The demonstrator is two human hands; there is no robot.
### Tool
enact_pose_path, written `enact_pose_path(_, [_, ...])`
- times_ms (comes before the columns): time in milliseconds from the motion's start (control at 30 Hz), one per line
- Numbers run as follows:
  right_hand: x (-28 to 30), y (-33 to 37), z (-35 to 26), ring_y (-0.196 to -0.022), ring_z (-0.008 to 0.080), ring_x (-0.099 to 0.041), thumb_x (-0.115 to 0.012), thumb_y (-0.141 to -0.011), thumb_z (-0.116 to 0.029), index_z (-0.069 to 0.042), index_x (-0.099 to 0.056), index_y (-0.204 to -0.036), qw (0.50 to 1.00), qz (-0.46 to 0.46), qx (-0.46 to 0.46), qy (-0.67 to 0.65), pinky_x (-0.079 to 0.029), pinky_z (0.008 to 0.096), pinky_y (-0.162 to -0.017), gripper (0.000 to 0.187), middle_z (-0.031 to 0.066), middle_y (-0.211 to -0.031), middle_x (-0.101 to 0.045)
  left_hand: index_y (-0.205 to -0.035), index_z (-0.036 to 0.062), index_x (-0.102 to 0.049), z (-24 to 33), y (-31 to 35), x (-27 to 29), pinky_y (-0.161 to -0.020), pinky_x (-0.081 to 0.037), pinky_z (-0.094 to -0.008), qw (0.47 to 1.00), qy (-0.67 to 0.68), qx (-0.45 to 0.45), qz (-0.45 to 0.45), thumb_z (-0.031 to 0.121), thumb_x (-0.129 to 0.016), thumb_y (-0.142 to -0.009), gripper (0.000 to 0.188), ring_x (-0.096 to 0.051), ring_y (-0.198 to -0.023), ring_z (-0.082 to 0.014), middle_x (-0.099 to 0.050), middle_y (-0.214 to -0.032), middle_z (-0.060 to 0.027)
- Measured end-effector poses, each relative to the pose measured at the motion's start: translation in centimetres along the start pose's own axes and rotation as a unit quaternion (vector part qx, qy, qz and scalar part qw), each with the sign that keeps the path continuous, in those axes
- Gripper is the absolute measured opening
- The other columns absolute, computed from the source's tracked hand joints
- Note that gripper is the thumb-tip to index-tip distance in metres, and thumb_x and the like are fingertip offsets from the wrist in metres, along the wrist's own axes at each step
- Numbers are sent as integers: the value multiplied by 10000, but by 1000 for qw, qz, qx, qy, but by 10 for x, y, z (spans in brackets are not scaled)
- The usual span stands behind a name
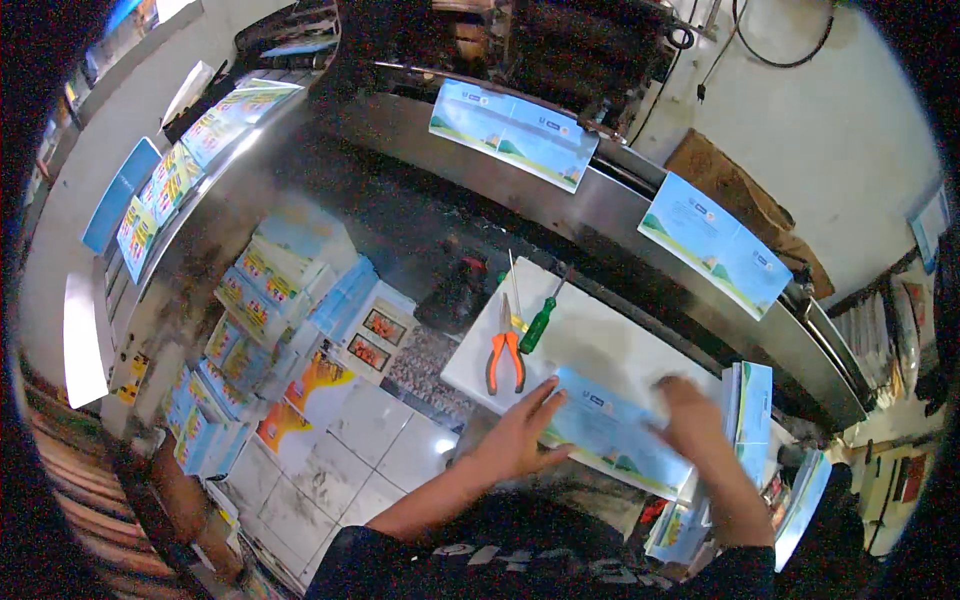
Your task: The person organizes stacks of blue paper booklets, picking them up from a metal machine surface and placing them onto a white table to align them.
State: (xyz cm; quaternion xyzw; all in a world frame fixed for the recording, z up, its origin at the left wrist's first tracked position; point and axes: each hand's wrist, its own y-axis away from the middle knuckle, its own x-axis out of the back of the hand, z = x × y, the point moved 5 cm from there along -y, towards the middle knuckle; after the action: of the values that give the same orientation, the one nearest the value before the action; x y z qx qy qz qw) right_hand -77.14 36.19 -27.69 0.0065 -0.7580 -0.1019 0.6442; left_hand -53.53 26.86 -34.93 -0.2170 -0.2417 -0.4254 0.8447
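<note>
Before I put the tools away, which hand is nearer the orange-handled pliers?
Left. The left hand is just below the pliers, at the left end of the printed sheet; the right hand is farther away, at the sheet's right end.

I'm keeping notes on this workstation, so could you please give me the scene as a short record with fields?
Left hand: touching the left end of a blue printed sheet
Right hand: blurred, at the sheet's right end; contact unclear
Tools: orange-handled pliers, green screwdriver
Surface: white tabletop
Beyond: metal rail carrying similar sheets
Left side: stacked printed sheets
</note>
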Motion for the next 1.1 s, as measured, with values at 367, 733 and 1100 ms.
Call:
enact_pose_path(367, [-8, 40, -33, -1084, 358, -578, -657, -826, -294, -45, -541, -1260, 980, -147, 72, -115, -488, 425, -920, 513, 199, -1231, -585, -1455, -29, -197, -1, 1, 4, -1143, -257, -437, 999, -18, -27, 9, 447, -682, -827, 925, -279, -1387, -407, -255, -1500, -268])
enact_pose_path(733, [175, -45, 93, -940, 363, -657, -532, -868, -28, -84, -640, -1169, 882, 461, -72, 67, -510, 427, -830, 325, 189, -1038, -675, -1396, -72, -270, -5, -14, -4, -1100, -321, -464, 999, -14, -16, 37, 391, -680, -848, 826, -367, -1317, -454, -347, -1414, -327])
enact_pose_path(1100, [63, -113, 133, -1075, 317, -617, -513, -815, 19, -143, -617, -1190, 939, 318, -61, 114, -526, 404, -878, 422, 123, -1269, -589, -1373, -58, -357, -11, -22, -14, -1081, -355, -460, 999, -32, -15, 39, 378, -699, -832, 775, -387, -1300, -449, -354, -1418, -312])
